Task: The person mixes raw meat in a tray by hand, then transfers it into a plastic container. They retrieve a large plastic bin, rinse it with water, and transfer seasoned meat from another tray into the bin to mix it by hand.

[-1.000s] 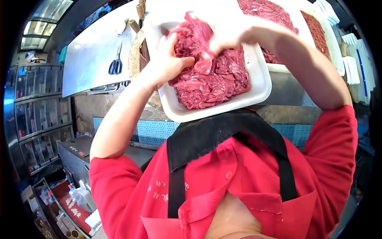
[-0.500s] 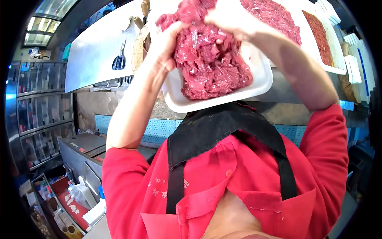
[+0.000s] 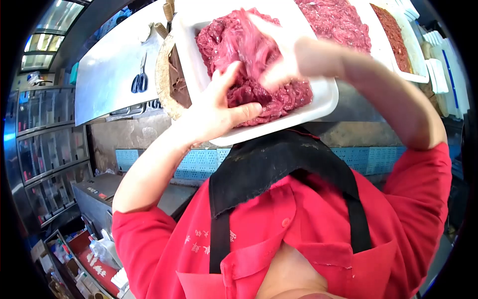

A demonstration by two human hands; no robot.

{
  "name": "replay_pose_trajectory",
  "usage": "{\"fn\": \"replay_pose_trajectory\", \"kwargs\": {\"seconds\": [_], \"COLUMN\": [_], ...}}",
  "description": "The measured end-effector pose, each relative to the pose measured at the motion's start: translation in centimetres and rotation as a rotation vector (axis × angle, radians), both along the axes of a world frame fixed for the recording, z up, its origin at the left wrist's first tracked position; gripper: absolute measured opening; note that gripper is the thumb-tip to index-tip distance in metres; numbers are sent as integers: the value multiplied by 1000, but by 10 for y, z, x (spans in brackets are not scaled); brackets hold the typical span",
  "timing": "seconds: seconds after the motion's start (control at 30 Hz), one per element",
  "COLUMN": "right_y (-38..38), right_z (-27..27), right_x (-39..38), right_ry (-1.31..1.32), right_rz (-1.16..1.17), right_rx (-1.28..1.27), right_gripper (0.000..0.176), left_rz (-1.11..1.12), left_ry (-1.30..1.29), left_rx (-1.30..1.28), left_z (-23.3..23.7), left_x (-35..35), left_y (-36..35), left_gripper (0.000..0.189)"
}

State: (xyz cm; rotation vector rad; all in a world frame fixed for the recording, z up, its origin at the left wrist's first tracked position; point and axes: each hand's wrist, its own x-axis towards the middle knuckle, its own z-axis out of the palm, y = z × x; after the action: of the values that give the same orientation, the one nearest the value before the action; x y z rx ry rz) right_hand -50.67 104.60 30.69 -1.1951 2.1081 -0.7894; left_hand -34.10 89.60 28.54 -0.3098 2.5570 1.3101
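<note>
A heap of raw sliced red meat [image 3: 234, 42] fills a white plastic tray [image 3: 326, 97] in front of me. My left hand [image 3: 219, 107] rests at the tray's near left side, fingers and thumb spread against the meat. Over the right part of the heap is my right hand [image 3: 289, 55], blurred by motion, its thumb and fingers reaching down to the meat. Whether it grips any strips I cannot make out.
Scissors [image 3: 140, 79] lie on the metal counter [image 3: 107, 74] at left, near a round wooden chopping block [image 3: 164, 74]. To the right are more sliced meat [image 3: 338, 25] and a white tray of red minced-looking food [image 3: 393, 37]. Wooden handles [image 3: 161, 31] stick up behind the block.
Both hands have come down from the lifted meat at the tray's far side. The meat now lies spread in the tray; my left hand has opened and moved nearer to me.
</note>
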Motion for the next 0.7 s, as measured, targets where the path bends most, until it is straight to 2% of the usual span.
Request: {"fn": "replay_pose_trajectory", "kwargs": {"seconds": [0.03, 0.1, 0.13, 0.17, 0.23, 0.27, 0.3, 0.33, 0.37, 0.4, 0.43, 0.47, 0.5, 0.57, 0.63, 0.67, 0.7], "right_y": [16, 37, 30, 22, -4, -10, -15, -17, -17, -14, -25, -22, -23, -22, -29, -51, -45], "right_z": [-5, -45, -45, -58, -57, -49, -38, -37, -54, 7, -18, -27, -17, 10, 49, 12, 36], "right_x": [4, 14, 21, 29, 38, 35, 32, 32, 25, 38, 26, 2, -7, -20, -13, -46, -39], "right_ry": [-328, -723, -704, -738, -719, -711, -731, -768, -699, -760, -553, -655, -640, -396, -1078, -471, -572], "right_rz": [5, -115, -269, -342, -508, -503, -459, -419, -415, -521, -651, -442, -372, -21, -262, -22, -177], "right_rx": [230, -12, 167, 127, 144, 131, 62, 5, -66, -20, -65, -202, -273, -616, -719, -785, -769], "right_gripper": [82, 96, 104, 100, 91, 91, 86, 81, 85, 73, 63, 60, 64, 55, 48, 37, 31], "left_rz": [185, 415, 580, 663, 809, 686, 676, 655, 644, 577, 520, 553, 526, 449, 442, 396, 398], "left_ry": [32, -265, -295, -131, -199, -164, -108, -110, -125, -20, 45, 105, 173, 365, 491, 497, 497], "left_rx": [393, 858, 932, 878, 1053, 1220, 1216, 1162, 1114, 1094, 1088, 1098, 1101, 1037, 891, 882, 878], "left_z": [-15, -16, -36, -48, -36, -35, -36, -38, -39, -29, -17, 0, 5, 21, 21, 24, 25], "left_x": [1, -11, -21, -27, -41, -44, -44, -47, -50, -52, -55, -57, -61, -63, -68, -66, -65], "left_y": [0, 5, 11, 28, 33, 25, 20, 9, -2, -5, -9, -7, -11, -13, -26, -29, -28], "left_gripper": [85, 84, 85, 72, 63, 50, 39, 46, 53, 47, 42, 41, 37, 33, 35, 36, 36]}}
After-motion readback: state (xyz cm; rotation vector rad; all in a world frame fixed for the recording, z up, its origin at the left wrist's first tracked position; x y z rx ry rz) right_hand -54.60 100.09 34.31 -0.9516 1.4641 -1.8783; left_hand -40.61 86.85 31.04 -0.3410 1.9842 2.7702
